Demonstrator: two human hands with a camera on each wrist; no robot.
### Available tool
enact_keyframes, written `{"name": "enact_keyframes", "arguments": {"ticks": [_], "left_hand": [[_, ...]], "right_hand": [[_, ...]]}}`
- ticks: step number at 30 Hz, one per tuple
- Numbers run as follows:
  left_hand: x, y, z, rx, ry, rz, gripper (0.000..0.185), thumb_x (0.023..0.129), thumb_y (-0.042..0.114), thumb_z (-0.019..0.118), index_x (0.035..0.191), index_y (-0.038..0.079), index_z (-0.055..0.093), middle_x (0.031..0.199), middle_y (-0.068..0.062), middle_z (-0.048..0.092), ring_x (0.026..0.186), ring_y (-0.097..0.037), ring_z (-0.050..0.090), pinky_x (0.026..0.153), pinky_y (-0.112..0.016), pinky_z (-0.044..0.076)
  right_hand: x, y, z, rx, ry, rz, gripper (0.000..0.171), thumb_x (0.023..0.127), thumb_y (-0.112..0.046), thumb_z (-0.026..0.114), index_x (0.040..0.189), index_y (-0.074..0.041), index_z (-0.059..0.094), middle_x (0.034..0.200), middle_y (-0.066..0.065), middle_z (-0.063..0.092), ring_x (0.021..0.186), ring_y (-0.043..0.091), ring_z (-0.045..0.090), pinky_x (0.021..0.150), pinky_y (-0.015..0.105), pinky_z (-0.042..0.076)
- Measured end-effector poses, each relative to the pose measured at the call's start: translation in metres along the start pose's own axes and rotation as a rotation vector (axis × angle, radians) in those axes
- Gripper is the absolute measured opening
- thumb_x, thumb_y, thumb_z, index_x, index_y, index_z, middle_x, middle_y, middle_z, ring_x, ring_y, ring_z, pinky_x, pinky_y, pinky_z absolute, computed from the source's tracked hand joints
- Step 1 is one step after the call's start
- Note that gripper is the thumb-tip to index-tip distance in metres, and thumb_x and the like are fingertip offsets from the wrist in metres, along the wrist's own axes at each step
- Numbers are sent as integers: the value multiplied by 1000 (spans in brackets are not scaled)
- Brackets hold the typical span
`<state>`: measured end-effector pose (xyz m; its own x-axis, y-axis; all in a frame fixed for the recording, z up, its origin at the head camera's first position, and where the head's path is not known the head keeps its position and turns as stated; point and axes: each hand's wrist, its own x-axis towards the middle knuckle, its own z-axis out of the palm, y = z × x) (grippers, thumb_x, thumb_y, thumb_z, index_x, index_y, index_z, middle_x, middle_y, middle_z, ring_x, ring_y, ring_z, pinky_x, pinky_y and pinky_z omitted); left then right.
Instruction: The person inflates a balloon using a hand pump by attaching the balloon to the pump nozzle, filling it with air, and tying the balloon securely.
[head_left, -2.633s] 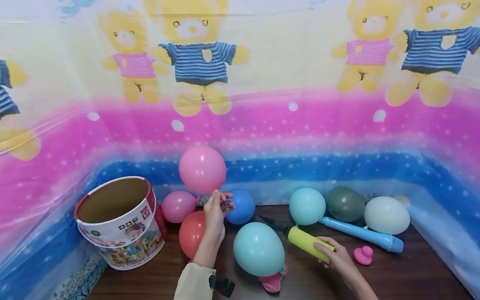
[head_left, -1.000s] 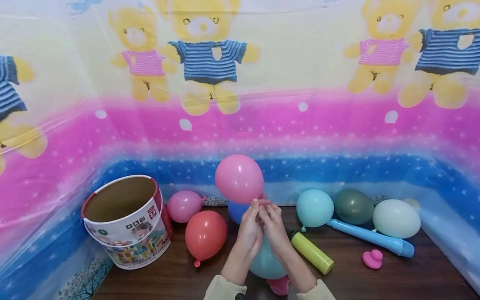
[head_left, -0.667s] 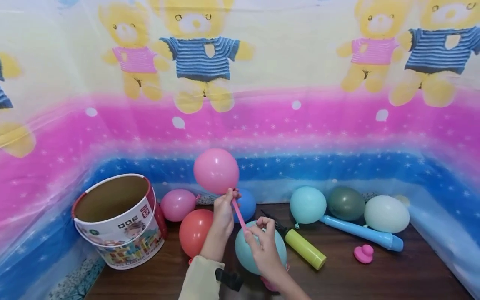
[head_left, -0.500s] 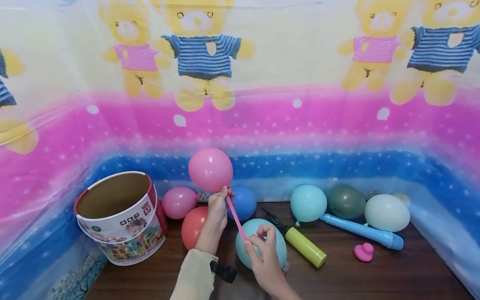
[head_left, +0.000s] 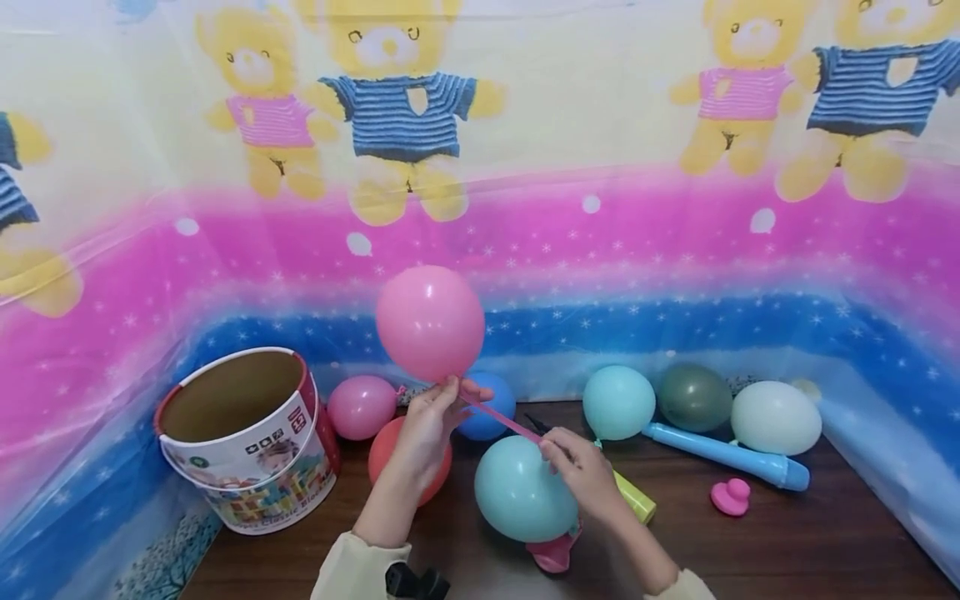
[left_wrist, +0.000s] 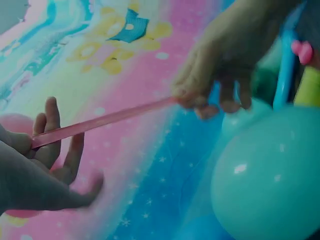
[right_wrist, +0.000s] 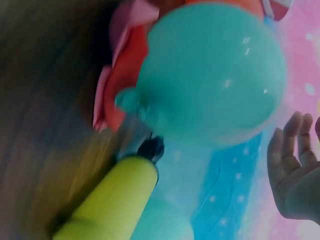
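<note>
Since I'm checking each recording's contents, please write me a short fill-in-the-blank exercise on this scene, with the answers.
The left hand and right hand both hold one inflated round balloon, coloured ____.
At the ____ end of the dark wooden table in the head view stands an open cylindrical cardboard bucket.
Between the rear round turquoise balloon and the oval white balloon sits another inflated balloon coloured ____.
Missing words: pink; left; dark green.

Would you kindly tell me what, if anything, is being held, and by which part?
The upper pink balloon: the left grip pinches its neck near the body, the right grip the neck's far end.
</note>
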<state>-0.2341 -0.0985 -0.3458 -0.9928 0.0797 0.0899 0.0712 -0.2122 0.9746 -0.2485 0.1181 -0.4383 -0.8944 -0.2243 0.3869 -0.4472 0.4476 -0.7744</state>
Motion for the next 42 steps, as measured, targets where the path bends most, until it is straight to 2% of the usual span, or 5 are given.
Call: {"name": "enact_keyframes", "arguments": {"ticks": [13, 22, 29, 35, 42], "left_hand": [[3, -8, 9, 123, 4, 68, 32, 105, 23, 44, 83, 8, 63, 78, 5, 65, 69, -13, 52, 77, -28, 45], [16, -3, 18, 147, -77, 12, 36, 105, 22, 41, 76, 11, 58, 73, 5, 60, 54, -11, 43, 65, -25, 42], [16, -3, 7, 214, -265, -95, 34, 105, 20, 41, 74, 11, 51, 67, 4, 56, 47, -10, 37, 64, -26, 50], [14, -4, 10, 297, -329, -170, 31, 101, 13, 41, 73, 11, 55, 64, 2, 52, 45, -8, 36, 58, -25, 51], [3, -6, 15, 495, -361, -57, 37, 105, 22, 43, 71, 6, 48, 59, 2, 46, 46, -9, 36, 54, -25, 50]], "right_hand": [[83, -29, -66, -506, 205, -483, 9, 91, -22, 67, 86, -15, 68, 62, -3, 54, 53, 7, 40, 44, 20, 26], [107, -74, -69, -588, 295, -777, 13, 79, -18, 79, 84, -10, 70, 90, 6, 65, 72, 17, 59, 52, 27, 49], [96, -89, -48, -641, 148, -962, 16, 79, -16, 80, 77, -8, 66, 121, 16, 56, 115, 30, 56, 106, 55, 43], [73, -89, -42, -858, 64, -1157, 17, 76, -18, 82, 87, -11, 71, 127, 9, 59, 123, 25, 56, 108, 47, 44], [72, -83, -41, -535, -211, -934, 10, 86, -14, 72, 82, -10, 63, 102, 4, 69, 99, 17, 67, 102, 43, 49]]}}
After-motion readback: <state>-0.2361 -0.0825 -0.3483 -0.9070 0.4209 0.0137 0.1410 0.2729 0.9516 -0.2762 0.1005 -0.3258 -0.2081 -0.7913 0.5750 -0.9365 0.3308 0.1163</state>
